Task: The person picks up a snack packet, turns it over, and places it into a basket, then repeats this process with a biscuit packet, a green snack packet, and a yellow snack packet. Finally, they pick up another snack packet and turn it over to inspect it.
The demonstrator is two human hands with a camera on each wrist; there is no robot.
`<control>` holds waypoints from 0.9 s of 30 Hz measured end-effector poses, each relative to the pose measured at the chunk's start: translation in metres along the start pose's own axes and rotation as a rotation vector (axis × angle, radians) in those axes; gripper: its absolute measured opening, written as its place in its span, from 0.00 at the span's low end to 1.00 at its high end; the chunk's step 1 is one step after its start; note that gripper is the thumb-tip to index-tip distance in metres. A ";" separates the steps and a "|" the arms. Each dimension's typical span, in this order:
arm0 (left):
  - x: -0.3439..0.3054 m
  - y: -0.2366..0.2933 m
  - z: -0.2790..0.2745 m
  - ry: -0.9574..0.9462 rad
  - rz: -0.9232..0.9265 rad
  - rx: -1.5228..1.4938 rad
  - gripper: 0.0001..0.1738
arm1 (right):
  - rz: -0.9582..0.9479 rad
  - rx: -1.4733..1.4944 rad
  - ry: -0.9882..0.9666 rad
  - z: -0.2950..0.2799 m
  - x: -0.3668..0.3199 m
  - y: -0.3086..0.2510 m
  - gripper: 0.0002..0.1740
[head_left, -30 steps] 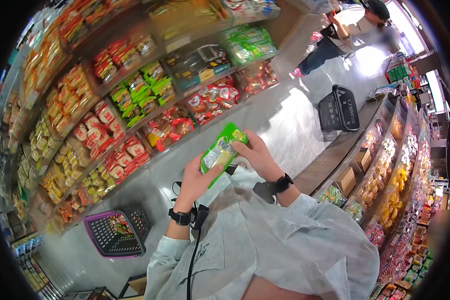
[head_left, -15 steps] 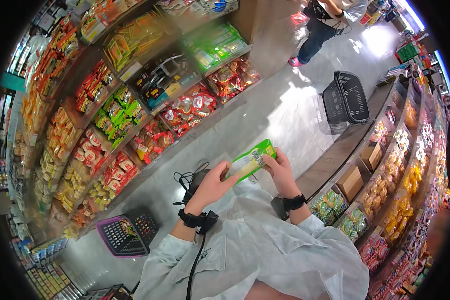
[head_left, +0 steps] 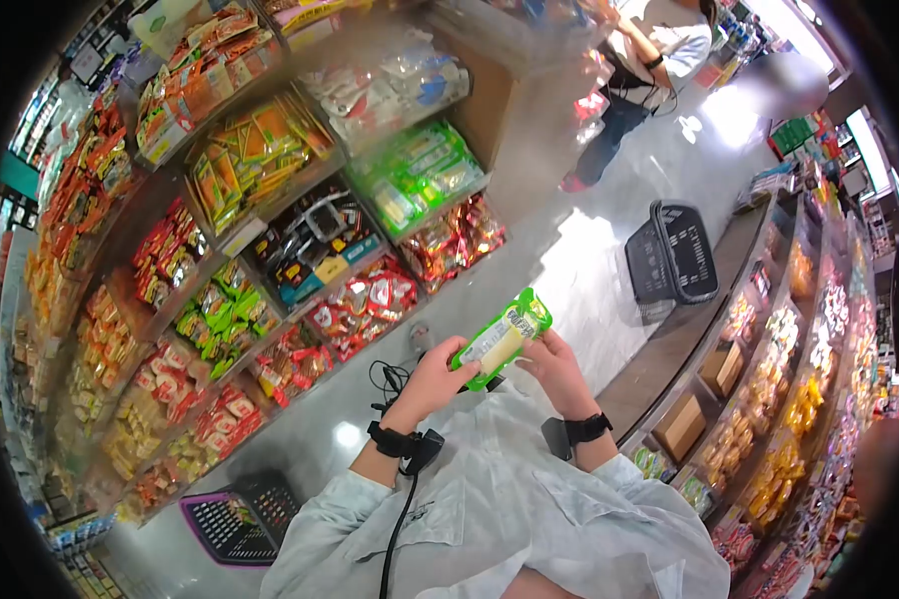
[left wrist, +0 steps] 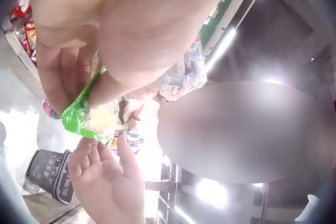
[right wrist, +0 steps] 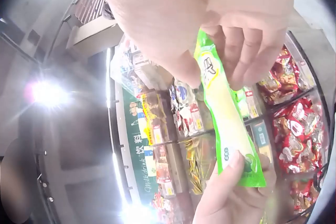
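A green snack packet (head_left: 499, 341) with a clear window showing a pale, long filling is held in front of the torso. My left hand (head_left: 438, 377) grips its lower left end, with the thumb lying on the front face, as the right wrist view shows. At the other end, my right hand (head_left: 557, 374) pinches the packet's edge between thumb and fingers. Seen from the right wrist, the packet (right wrist: 228, 113) runs lengthwise from one hand to the other. In the left wrist view, the right hand's fingertips are right at the packet's edge.
Shelves of bagged snacks, including similar green packets (head_left: 425, 180), rise on the left. A purple-rimmed basket (head_left: 232, 524) stands on the floor, and a black basket (head_left: 669, 255) stands farther right. Another shelf (head_left: 769, 399) lines the right side. A person (head_left: 639, 90) stands up the aisle.
The packet has swung flatter and then tilted steeply again, staying between both hands. My right hand has shifted down along its edge. The view has turned, bringing more of the left shelf into sight.
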State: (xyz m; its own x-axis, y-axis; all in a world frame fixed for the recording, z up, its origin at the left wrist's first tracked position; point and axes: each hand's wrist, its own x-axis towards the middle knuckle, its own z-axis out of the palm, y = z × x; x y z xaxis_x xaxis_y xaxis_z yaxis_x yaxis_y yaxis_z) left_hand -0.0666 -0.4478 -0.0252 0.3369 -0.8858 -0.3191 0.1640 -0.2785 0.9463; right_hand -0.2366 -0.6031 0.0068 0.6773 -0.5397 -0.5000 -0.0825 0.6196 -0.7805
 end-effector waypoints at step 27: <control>0.154 0.042 -0.082 0.697 -0.049 -0.216 0.33 | 0.019 -0.528 -0.452 0.100 0.335 -0.086 0.38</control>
State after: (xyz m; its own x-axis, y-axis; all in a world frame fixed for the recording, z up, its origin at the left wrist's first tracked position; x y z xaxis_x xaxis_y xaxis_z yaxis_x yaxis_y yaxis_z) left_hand 0.0683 -0.5649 -0.0389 0.8247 -0.4121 -0.3874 0.3489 -0.1684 0.9219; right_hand 0.0699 -0.7799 -0.0562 0.9007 -0.1709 -0.3993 -0.3640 0.2048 -0.9086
